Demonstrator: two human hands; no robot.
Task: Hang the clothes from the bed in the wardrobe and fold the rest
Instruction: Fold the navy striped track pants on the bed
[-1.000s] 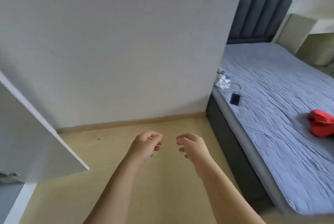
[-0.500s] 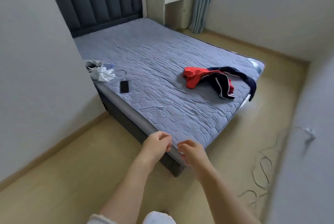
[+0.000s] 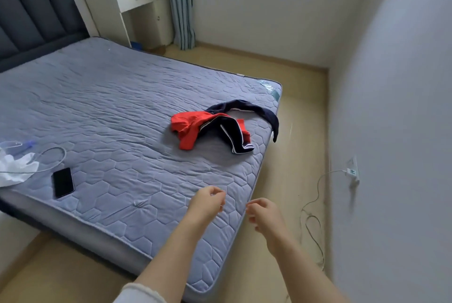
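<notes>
Lying on quilted grey bed (image 3: 117, 116): red-navy clothes (image 3: 215, 126), black phone (image 3: 63, 182).

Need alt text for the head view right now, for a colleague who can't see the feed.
Two bare hands, the left hand and right hand, hover empty with fingers loosely curled over the near corner of a grey quilted bed. A red and navy garment lies crumpled near the bed's far edge, one sleeve hanging over it. A black phone lies near the left edge.

Red-and-navy clothes (image 3: 217, 126) crumpled near bed (image 3: 110, 106) foot corner.
</notes>
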